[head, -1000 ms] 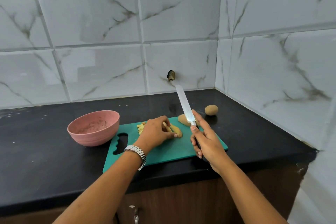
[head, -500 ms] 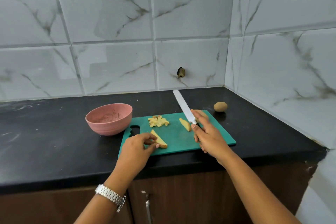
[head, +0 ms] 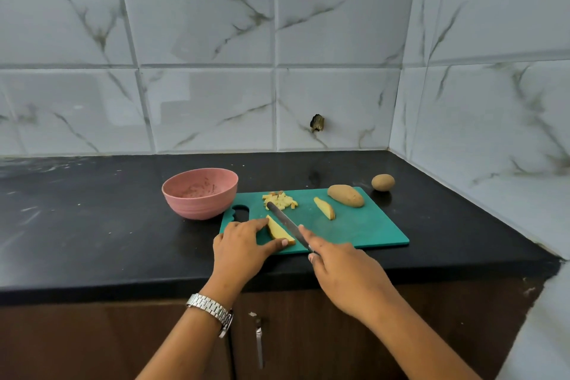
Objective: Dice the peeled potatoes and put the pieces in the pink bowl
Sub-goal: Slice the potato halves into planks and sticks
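Right hand [head: 345,274] grips the knife [head: 285,220], blade laid along the potato wedge [head: 277,230] my left hand [head: 240,247] pinches at the cutting board's [head: 370,231] front-left corner. This looks like the slicing step, so next I should press down clear of my thumb.

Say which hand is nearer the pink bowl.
Left. The left hand, holding a potato wedge, is front-right of the pink bowl; the right hand, gripping the knife, is farther right.

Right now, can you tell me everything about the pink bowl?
The pink bowl is round, matte and plastic-looking, with faint ridges low on its wall. It stands upright on the black counter, left of the green cutting board, by its handle hole. Only faint smears show inside.
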